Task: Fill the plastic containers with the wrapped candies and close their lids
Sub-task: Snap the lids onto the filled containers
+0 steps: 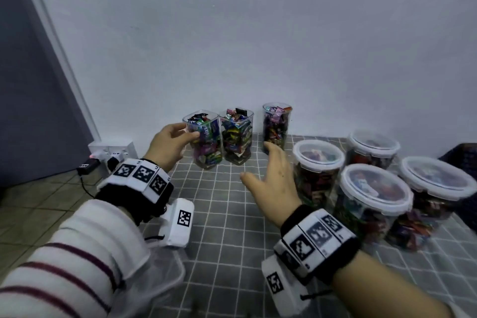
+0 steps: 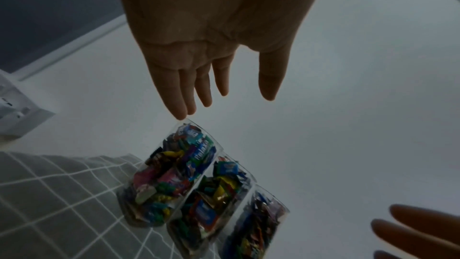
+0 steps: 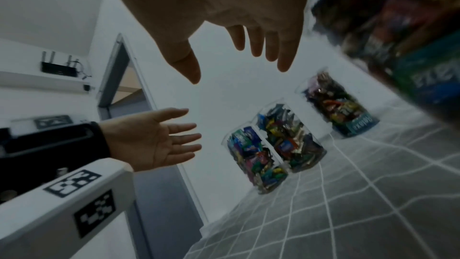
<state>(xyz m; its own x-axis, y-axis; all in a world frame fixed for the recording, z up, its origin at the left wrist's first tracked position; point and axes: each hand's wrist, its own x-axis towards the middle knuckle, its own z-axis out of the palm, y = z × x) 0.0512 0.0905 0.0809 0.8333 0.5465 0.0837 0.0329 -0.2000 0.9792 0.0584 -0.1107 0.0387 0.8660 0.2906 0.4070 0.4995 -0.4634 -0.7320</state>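
Left hand (image 1: pixel 169 146) at 10 o'clock of the grey checked tablecloth (image 1: pixel 227 214): fingers straight and relaxed, holding nothing, tips at the rim of the leftmost open square container (image 1: pixel 205 141). A second square container (image 1: pixel 237 137) touches it; both are full of wrapped candies (image 1: pixel 233 134) and lidless. A round open container (image 1: pixel 276 125) stands apart at 12 o'clock. Right hand (image 1: pixel 271 178) hovers centre, fingers spread, empty. Four lidded round tubs (image 1: pixel 374 204) are clustered at 2 to 3 o'clock.
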